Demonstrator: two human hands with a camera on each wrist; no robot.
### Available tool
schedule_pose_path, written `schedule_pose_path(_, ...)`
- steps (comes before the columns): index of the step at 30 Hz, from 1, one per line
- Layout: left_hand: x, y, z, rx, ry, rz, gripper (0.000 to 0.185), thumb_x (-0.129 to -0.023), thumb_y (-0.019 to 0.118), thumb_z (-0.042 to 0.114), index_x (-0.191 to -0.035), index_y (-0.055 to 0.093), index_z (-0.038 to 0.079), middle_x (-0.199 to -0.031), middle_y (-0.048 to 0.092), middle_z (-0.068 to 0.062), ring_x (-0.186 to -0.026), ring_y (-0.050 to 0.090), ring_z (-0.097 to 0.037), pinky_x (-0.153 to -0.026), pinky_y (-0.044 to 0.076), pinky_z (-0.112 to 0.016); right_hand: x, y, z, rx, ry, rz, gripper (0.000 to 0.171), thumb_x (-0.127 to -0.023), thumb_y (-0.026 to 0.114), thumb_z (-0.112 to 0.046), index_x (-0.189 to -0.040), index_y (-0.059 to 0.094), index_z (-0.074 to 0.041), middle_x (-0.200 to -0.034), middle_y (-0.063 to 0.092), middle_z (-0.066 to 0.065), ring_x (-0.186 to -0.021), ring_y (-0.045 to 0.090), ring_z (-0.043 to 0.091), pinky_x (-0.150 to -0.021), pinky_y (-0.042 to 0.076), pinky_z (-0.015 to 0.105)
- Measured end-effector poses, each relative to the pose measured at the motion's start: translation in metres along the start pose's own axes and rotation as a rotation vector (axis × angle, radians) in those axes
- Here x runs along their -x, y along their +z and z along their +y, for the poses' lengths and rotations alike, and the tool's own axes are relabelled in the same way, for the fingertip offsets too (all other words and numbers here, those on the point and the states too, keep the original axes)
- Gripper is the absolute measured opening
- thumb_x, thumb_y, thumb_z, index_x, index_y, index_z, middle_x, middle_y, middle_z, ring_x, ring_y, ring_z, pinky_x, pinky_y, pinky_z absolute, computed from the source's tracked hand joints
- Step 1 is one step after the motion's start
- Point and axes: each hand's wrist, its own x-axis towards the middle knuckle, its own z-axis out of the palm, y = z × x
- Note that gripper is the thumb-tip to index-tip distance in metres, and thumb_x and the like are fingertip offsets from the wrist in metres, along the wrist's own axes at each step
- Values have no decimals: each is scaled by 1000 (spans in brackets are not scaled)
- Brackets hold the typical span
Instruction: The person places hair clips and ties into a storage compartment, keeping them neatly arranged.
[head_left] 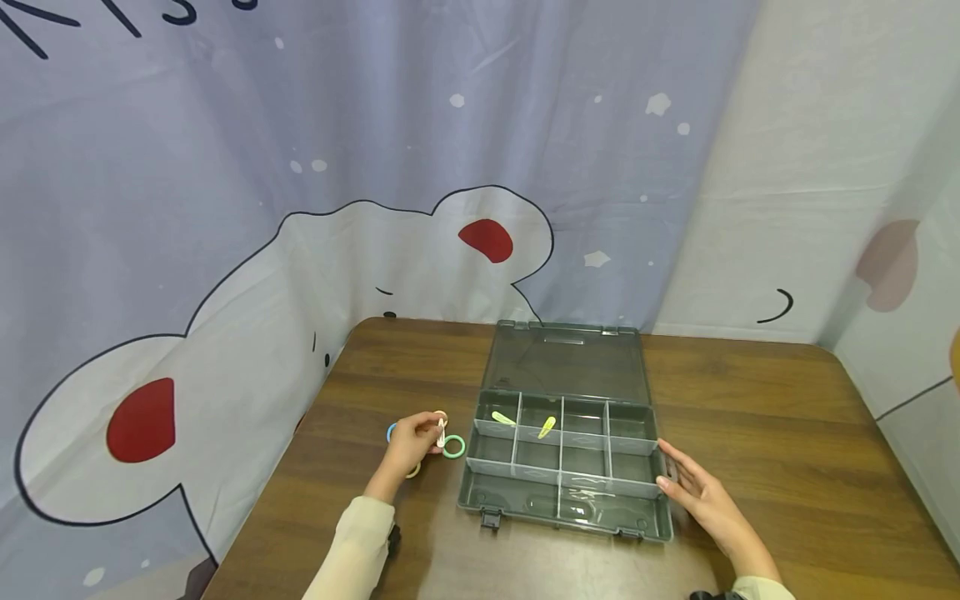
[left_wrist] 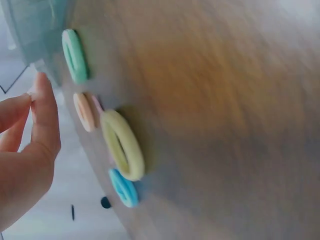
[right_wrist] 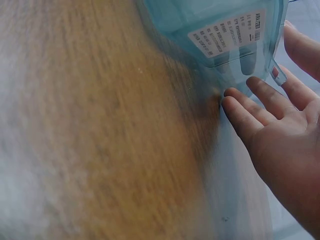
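My left hand (head_left: 415, 437) pinches a small pale hair clip (head_left: 442, 432) between thumb and fingertips, left of a grey see-through compartment box (head_left: 558, 479). In the left wrist view, the fingertips almost hide the clip. The box's lid lies back, away from me. Two yellow hair clips lie in it: a pale one (head_left: 503, 418) in the far left compartment, a brighter one (head_left: 547, 427) in the compartment beside it. My right hand (head_left: 702, 500) rests at the box's right side, its fingers (right_wrist: 272, 100) fairly straight against the wall near a small loop.
Around my left hand, hair ties lie on the wooden table (head_left: 750, 400): green (head_left: 453, 447), yellow (left_wrist: 122, 145), blue (left_wrist: 123, 188) and orange (left_wrist: 84, 112). A printed curtain (head_left: 600, 167) hangs behind the table. A label (right_wrist: 227, 34) is stuck on the box's underside.
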Motion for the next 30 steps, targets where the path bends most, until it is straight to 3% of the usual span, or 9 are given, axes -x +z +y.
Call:
schedule_pose_path(3,1,5,7,77,-5,-13,23,-87,61,-11,-111,63,-13,-89,66,-23,-71,65,-23,-60,60,-31,0,0,2,-12,-15,4,63,-99,55,-18,-153,24,-11,-157,14,22,-139,12,48,-100,27,8)
schedule_pose_path(5,1,9,12,109,7,-25,24,-87,60,-11,-111,63,-14,-86,64,-22,-69,65,-25,-62,60,-33,-1,1,2,-27,-26,8,63,-98,56,-18,-152,25,-10,-156,14,23,-139,11,47,-94,25,0)
schedule_pose_path(15,-3,30,34,155,40,-72,20,-85,64,-10,-104,63,-16,-84,66,-22,-67,65,-20,-61,60,-29,-1,1,3,-16,-33,21,62,-98,56,-19,-152,26,-11,-156,17,22,-139,13,46,-94,25,0)
schedule_pose_path(21,2,39,53,196,50,-149,20,-84,61,-14,-102,59,-22,-85,63,-34,-70,66,-31,-65,60,-39,-1,1,3,-14,-25,28,63,-98,57,-19,-152,27,-10,-156,17,22,-139,14,46,-94,25,1)
schedule_pose_path(25,9,42,70,202,40,-208,21,-85,59,-14,-103,56,-25,-88,61,-36,-72,66,-28,-69,60,-39,-2,1,3,-20,-29,28,62,-98,57,-19,-152,27,-9,-156,17,22,-139,13,45,-94,25,1)
schedule_pose_path(30,9,51,67,211,54,-262,19,-86,58,-15,-101,55,-25,-88,61,-36,-76,66,-36,-70,60,-44,-2,1,4,-19,-30,21,62,-98,56,-18,-152,26,-10,-156,16,22,-139,12,47,-94,25,1)
